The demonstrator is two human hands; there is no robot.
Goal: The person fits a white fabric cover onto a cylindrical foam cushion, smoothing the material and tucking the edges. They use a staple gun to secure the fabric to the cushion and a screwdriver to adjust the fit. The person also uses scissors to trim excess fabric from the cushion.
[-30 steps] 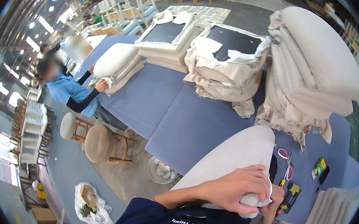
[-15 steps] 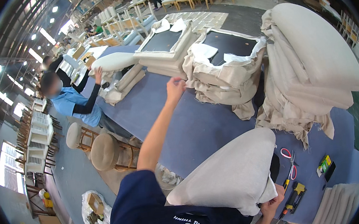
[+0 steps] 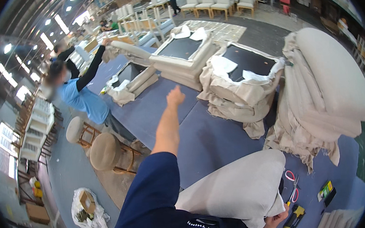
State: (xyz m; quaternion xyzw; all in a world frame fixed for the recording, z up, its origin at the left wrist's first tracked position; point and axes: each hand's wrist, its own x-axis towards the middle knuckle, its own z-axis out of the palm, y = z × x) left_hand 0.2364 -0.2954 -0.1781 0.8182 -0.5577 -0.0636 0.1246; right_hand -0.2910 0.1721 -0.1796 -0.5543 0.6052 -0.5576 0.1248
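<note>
A light beige upholstered chair cushion [image 3: 236,183] leans against my front at the table's near edge, its rounded end pointing to the right. My right hand [image 3: 278,217] is closed on the loose fabric at the cushion's lower right corner. Stretched out over the blue table, my left hand [image 3: 175,97] is closed, well apart from the cushion. Whether anything thin is between its fingers is too small to tell. Red-handled scissors [image 3: 294,186] lie just right of the cushion, and a yellow and black staple gun [image 3: 293,219] lies beside my right hand.
Stacked beige cushions [image 3: 332,88] stand at the right, with more piles [image 3: 241,87] along the far side. A small green and yellow box [image 3: 324,190] lies near the right edge. Across the table, a co-worker [image 3: 83,96] handles a cushion. Round stools [image 3: 107,151] stand left of the table.
My left hand has curled more and swung slightly away from the cushion pile. My right hand keeps its hold on the fabric. The co-worker has raised an arm, lifting a beige panel off the pile.
</note>
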